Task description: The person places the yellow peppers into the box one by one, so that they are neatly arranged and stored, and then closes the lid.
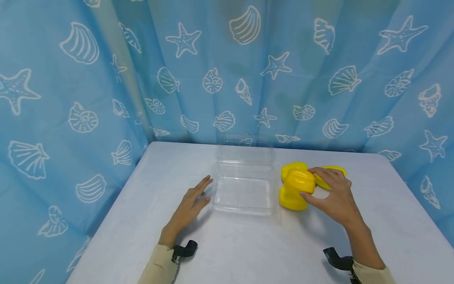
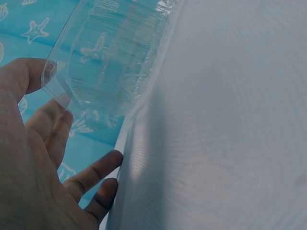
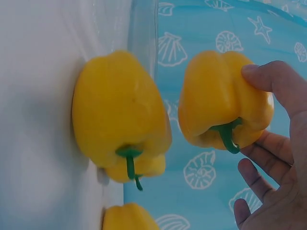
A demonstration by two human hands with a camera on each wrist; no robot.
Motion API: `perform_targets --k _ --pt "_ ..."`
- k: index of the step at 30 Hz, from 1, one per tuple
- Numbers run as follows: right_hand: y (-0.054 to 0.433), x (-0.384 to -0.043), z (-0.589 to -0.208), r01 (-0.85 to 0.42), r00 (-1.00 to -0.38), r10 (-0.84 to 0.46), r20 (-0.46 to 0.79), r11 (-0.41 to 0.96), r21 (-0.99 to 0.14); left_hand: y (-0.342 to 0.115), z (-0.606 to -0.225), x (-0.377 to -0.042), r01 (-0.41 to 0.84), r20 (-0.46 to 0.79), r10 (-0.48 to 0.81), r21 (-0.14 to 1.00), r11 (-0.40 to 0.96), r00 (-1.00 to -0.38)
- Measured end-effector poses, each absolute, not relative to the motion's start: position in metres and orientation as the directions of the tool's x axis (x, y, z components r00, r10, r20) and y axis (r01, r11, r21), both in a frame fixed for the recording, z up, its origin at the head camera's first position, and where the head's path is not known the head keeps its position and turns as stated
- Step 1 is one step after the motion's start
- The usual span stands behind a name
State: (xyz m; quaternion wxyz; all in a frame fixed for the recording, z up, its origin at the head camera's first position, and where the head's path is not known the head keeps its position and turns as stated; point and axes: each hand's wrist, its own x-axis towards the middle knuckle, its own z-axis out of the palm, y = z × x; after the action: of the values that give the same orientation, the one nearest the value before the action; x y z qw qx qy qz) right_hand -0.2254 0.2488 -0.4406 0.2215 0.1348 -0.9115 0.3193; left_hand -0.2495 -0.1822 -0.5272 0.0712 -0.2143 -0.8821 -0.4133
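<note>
My right hand (image 1: 331, 193) holds a yellow bell pepper (image 1: 299, 181) between thumb and fingers. In the right wrist view this bell pepper (image 3: 223, 96) hangs off the table, its green stem toward the camera. Three more yellow bell peppers are around it: one bell pepper (image 1: 293, 200) nearer, one (image 1: 293, 167) behind, and one (image 1: 338, 169) partly hidden by the hand. My left hand (image 1: 188, 205), fingers fairly straight and spread, is at the left edge of a clear plastic container (image 1: 244, 210). In the left wrist view, its fingertips meet the container's rim (image 2: 50, 79).
The container's hinged lid (image 1: 244, 154) stands raised at its back. A white-covered table (image 1: 248, 252) carries everything. Behind and to the left hangs a blue curtain (image 1: 198, 79) with white shells and starfish. Black straps with small devices (image 1: 186, 249) are on both wrists.
</note>
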Motion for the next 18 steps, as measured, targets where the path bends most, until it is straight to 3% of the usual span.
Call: perform_targets --k 18 --pt "0.218 -0.242 -0.446 -0.424 -0.866 -0.159 0.474 0.737 -0.527 -0.184 -0.528 -0.251 0.434 0.294 0.324 0.692 0.577 -0.899"
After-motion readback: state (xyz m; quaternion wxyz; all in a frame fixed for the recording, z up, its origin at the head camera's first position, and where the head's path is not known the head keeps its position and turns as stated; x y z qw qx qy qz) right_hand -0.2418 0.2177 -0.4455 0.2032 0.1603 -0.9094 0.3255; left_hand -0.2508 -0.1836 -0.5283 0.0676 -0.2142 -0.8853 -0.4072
